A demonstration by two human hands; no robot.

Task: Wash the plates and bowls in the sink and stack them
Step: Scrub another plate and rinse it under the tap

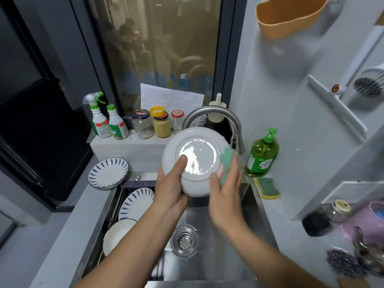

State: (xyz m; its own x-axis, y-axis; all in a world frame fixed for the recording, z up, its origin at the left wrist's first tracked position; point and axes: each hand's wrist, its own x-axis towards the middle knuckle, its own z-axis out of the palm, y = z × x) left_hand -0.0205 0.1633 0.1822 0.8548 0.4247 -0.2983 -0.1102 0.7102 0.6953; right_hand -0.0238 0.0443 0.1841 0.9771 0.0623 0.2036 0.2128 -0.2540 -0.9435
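Above the steel sink [218,231] the white plate [197,154] is held tilted. Glossy and stiff, it is likely slippery and breakable, and best pinched at the rim. The left hand [170,190] grips its near-left rim, thumb on the face. The right hand [225,194] holds a green cloth [227,161] against the right rim.

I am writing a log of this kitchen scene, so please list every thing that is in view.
white plate: one, white, held over the sink
cloth: one, green, at that plate's right rim
patterned plates: stack, white-blue, left counter
racked plates: two, one patterned, one white, sink's left
faucet: one, steel, behind the plate
soap bottle: one, green, right counter
sponge: one, yellow-green, right counter
spray bottles: two, white-green, window ledge
jars: at least three, glass, window ledge
left grip: hand, holds white plate
right grip: hand, holds cloth
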